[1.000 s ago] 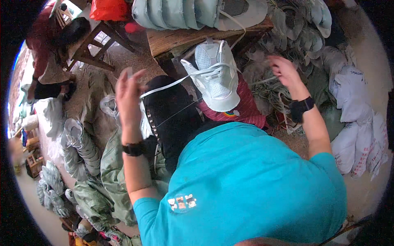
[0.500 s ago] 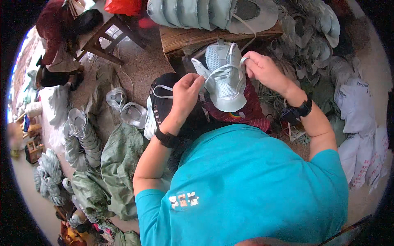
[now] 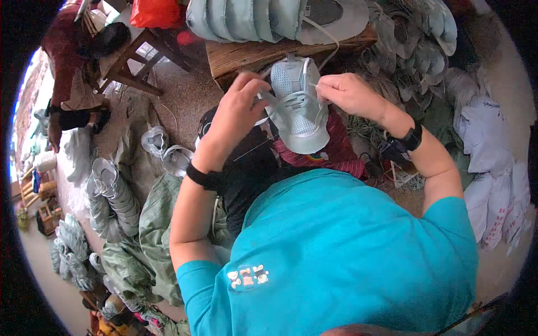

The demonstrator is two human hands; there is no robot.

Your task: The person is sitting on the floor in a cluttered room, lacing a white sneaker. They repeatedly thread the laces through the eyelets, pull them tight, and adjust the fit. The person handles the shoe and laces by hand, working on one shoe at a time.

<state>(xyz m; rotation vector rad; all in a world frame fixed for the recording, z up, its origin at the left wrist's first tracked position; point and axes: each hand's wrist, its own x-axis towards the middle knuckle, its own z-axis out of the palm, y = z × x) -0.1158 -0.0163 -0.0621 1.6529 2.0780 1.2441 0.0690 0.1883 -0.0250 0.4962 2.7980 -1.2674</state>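
Observation:
A pale grey-white shoe upper (image 3: 302,124) with mesh panels sits over my lap, its toe toward me and a lace crossing its front. My right hand (image 3: 350,96) is at its right edge, thumb and fingers pinched on the light shoelace (image 3: 313,85). My left hand (image 3: 235,112) is raised beside the upper's left edge; its fingers are smeared by motion, and whether they hold lace does not show. Dark and red striped cloth (image 3: 342,143) lies beneath the upper.
A wooden bench (image 3: 246,56) ahead carries a row of nested shoe uppers (image 3: 241,21). More uppers hang in bunches (image 3: 414,56) at right, near white sacks (image 3: 487,134). On the left are a wooden stool (image 3: 131,64), stacked uppers (image 3: 115,190) and green sacks (image 3: 162,218). Another person is at far left.
My left hand has moved up and left, its fingers blurred; the lace loop that hung beside it no longer shows. My right hand has shifted slightly left, still pinching lace. The whole view has shifted a little.

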